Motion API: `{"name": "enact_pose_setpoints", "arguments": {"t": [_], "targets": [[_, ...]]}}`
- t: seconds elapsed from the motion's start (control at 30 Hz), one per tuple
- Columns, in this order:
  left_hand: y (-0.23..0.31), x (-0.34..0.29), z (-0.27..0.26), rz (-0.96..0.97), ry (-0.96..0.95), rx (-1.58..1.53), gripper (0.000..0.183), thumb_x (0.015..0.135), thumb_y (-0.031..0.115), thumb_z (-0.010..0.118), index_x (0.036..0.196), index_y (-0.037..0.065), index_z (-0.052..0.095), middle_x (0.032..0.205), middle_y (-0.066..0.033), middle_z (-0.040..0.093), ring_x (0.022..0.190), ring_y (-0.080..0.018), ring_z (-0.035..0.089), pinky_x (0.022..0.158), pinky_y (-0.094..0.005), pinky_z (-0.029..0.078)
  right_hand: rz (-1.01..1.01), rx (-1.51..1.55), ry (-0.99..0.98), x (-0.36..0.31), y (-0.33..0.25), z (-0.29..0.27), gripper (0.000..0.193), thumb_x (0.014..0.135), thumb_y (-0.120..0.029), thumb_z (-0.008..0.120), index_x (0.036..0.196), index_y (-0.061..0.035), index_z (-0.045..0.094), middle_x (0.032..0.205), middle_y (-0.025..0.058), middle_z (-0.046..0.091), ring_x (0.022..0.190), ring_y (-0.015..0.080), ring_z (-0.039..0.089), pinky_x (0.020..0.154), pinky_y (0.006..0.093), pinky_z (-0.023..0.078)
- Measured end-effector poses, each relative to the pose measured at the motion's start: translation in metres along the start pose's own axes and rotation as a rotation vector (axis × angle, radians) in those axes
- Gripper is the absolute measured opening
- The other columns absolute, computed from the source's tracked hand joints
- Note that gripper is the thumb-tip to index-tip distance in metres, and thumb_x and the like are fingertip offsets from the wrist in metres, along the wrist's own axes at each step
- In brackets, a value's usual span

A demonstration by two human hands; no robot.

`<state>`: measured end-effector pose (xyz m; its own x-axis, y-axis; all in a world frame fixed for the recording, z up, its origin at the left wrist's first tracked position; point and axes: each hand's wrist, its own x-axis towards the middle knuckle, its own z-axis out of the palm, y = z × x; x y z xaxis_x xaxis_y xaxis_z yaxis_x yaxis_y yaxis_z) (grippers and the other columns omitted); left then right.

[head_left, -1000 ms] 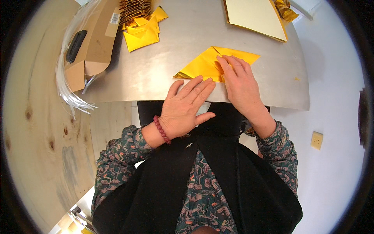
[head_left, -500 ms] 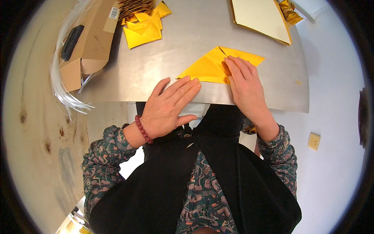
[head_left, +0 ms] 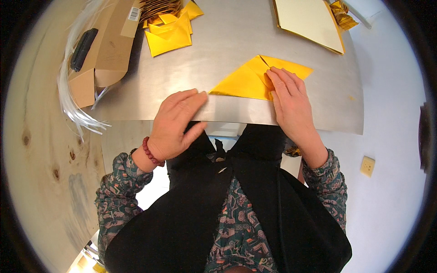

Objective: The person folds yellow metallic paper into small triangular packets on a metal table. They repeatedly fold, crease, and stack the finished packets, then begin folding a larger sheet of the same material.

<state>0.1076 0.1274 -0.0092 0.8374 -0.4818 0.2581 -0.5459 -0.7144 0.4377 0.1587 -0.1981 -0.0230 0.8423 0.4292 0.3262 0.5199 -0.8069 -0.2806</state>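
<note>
A folded sheet of shiny gold paper (head_left: 243, 79) lies flat near the front edge of the metal table. Its outline is a slanted four-sided shape with a pointed left corner and a crease running down from its top. My right hand (head_left: 291, 93) rests on its right part, fingers stretched out together and pressing on the paper; they cover some of the folds. My left hand (head_left: 177, 116) is just past the paper's left point, fingers extended over the table edge, thumb apart, holding nothing.
Folded gold pieces (head_left: 169, 38) lie at the back left, beside a cardboard box (head_left: 107, 50) with a black handle (head_left: 84, 50) and white plastic strands (head_left: 68, 98). A stack of cream-faced sheets (head_left: 309, 25) sits at the back right, near more folded gold paper (head_left: 342, 16).
My left hand has slid left off the paper's left corner. My right hand stays on the paper. The whole view has shifted slightly.
</note>
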Motion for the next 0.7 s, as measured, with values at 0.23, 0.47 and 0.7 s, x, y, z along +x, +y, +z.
{"name": "enact_pose_setpoints", "arguments": {"t": [0.23,0.47,0.7], "targets": [[0.004,0.009,0.006,-0.135,0.254,-0.054,0.038,0.089,0.011,0.083,0.126,0.007,0.075,0.129,-0.0110,0.072,0.121,-0.0349,0.060,0.107,-0.0440,0.047,-0.011,-0.028,0.018,-0.001,0.002,0.000,0.042,0.103,-0.006,0.062,0.144,-0.0015,0.062,0.148,0.0158,0.064,0.139,0.0381,0.055,0.119,0.0455,0.046],[0.007,0.038,0.019,-0.123,0.213,-0.076,0.030,0.085,0.016,0.088,0.114,0.013,0.077,0.121,-0.0031,0.071,0.120,-0.0291,0.059,0.103,-0.0423,0.044,0.009,0.160,0.022,-0.001,0.007,-0.005,0.038,0.105,-0.010,0.062,0.142,-0.0016,0.064,0.146,0.0173,0.065,0.139,0.0395,0.056,0.121,0.0479,0.043],[0.011,0.037,0.023,-0.126,0.228,-0.069,0.022,0.084,0.013,0.088,0.103,0.014,0.076,0.117,-0.0013,0.070,0.116,-0.0281,0.059,0.102,-0.0428,0.044,0.074,0.438,-0.042,0.005,0.008,-0.011,0.031,0.100,-0.020,0.073,0.126,-0.0039,0.073,0.145,0.0152,0.067,0.143,0.0418,0.052,0.124,0.0525,0.035]]}}
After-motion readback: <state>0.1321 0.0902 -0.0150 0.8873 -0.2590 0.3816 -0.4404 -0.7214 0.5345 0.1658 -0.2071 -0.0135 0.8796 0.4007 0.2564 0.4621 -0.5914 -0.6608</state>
